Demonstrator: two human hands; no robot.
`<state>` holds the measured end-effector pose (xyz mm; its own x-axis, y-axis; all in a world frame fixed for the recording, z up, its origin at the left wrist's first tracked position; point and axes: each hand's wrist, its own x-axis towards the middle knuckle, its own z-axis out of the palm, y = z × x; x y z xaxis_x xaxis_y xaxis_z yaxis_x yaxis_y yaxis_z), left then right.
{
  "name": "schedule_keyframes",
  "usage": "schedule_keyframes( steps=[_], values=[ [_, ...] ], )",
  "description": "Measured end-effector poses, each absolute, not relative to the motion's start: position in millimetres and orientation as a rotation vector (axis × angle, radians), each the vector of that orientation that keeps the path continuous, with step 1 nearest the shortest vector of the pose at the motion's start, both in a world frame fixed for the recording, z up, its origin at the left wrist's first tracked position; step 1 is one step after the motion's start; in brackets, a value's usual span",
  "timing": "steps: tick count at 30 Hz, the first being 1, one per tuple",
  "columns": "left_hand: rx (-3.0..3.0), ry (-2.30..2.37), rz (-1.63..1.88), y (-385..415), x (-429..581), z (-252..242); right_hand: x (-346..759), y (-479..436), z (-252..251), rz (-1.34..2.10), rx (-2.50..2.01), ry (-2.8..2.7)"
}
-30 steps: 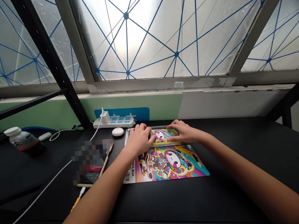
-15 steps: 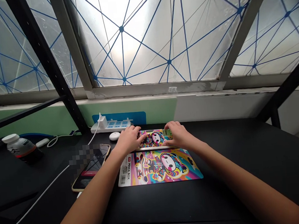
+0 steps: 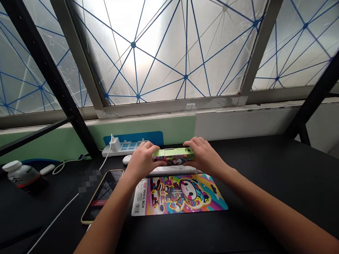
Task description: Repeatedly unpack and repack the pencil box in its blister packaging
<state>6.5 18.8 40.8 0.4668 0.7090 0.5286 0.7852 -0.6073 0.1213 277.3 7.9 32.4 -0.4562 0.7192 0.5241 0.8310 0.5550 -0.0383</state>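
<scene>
Both hands hold a pencil box (image 3: 174, 154) with a light green edge and a colourful cartoon print, tilted so that the green side faces up. My left hand (image 3: 144, 158) grips its left end, thumb along the near side. Around the right end, my right hand (image 3: 199, 154) is closed the same way. Just below the box lies a flat white thing (image 3: 173, 169), partly hidden, whose kind I cannot make out. Nearer to me, a printed card (image 3: 177, 195) marked PENCIL BOX lies flat on the black table.
Left of my left forearm lies a phone (image 3: 104, 196). A white bottle with a dark lower part (image 3: 23, 177) stands far left. Behind are a power strip (image 3: 124, 147) with a white cable (image 3: 53, 218), and a small white object (image 3: 126, 159). Black frame posts (image 3: 51, 77) flank the table.
The pencil box has tilted: its printed face was turned up to view, and now the green edge shows on top. Both hands have turned with it. The view has shifted slightly.
</scene>
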Motion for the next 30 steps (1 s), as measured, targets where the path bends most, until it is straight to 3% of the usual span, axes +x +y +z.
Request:
schedule_keyframes(
  steps=[5,13,18,30],
  values=[
    [-2.604,-1.125,-0.975,-39,-8,48,290,-48,32,-0.336,-1.050,-2.244],
    [-2.595,-1.474,-1.165,-109,-22,-29,296,-107,-21,-0.318,-0.878,-2.382],
    [-2.576,-1.862,-1.036,-112,-27,-41,296,-109,-24,-0.006,-1.040,-2.410],
    [-2.680,-2.070,-1.046,-112,-26,-35,315,-97,-12,0.677,-1.418,-2.157]
  ],
)
